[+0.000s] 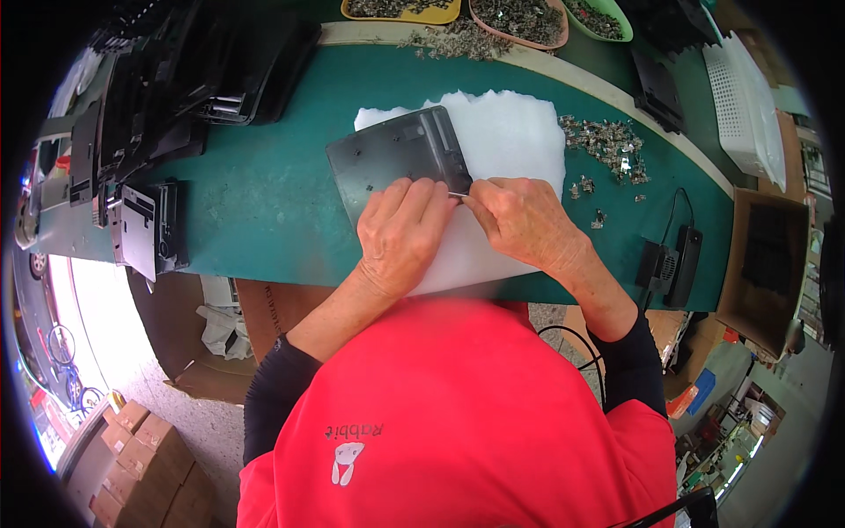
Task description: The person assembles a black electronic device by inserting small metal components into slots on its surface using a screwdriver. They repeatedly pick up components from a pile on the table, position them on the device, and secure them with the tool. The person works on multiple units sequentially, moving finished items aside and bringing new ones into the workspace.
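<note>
A flat black plastic panel (400, 148) with a raised strip along its right side lies tilted on a white foam sheet (519, 132). My left hand (400, 233) is closed over the panel's near edge, fingers bent and pressed together. Close to the panel's near right corner, my right hand (528, 220) pinches a thin, shiny metal piece (458, 194). That piece spans the gap between my two hands; its ends are hidden by my fingers, so its exact kind cannot be made out.
Small metal parts (612, 145) lie scattered right of the foam on the green table (255, 211). Black plastic pieces (176, 79) pile up at left. A yellow tray (400, 9) of parts stands at the back. A black device with a cord (685, 264) and a cardboard box (766, 264) are at right.
</note>
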Motion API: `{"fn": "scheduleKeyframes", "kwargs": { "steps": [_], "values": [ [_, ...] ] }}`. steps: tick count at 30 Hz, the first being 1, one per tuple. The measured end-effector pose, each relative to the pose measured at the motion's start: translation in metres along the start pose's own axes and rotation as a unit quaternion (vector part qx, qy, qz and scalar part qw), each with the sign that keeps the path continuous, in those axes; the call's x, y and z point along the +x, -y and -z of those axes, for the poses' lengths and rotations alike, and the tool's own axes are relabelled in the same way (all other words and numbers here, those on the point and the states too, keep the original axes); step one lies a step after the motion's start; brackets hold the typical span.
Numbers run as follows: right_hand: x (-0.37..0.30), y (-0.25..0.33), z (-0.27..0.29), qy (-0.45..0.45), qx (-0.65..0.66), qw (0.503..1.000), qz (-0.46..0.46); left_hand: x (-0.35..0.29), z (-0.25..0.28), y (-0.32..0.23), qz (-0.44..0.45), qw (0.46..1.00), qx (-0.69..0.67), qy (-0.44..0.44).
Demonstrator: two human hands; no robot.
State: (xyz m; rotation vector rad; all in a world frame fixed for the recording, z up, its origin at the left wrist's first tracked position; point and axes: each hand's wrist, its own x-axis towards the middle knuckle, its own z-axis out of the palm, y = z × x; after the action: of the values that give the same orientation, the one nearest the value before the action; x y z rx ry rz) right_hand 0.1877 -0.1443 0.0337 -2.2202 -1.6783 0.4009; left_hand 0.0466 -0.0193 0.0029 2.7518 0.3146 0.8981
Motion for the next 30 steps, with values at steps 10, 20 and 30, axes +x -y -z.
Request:
{"fn": "scheduleKeyframes", "kwargs": {
  "steps": [10,20,30],
  "values": [
    [-0.012,-0.006,-0.018,-0.053,-0.096,0.991,0.071,-0.005,-0.004,0.001,-0.041,0.999,0.023,-0.024],
    [-0.011,-0.009,-0.007,-0.083,-0.036,0.994,0.062,-0.008,0.000,0.003,-0.037,0.999,0.009,-0.020],
    [-0.019,-0.006,-0.011,-0.222,0.374,0.896,-0.090,0.008,0.001,0.006,0.076,0.993,-0.070,0.060]
  ]
}}
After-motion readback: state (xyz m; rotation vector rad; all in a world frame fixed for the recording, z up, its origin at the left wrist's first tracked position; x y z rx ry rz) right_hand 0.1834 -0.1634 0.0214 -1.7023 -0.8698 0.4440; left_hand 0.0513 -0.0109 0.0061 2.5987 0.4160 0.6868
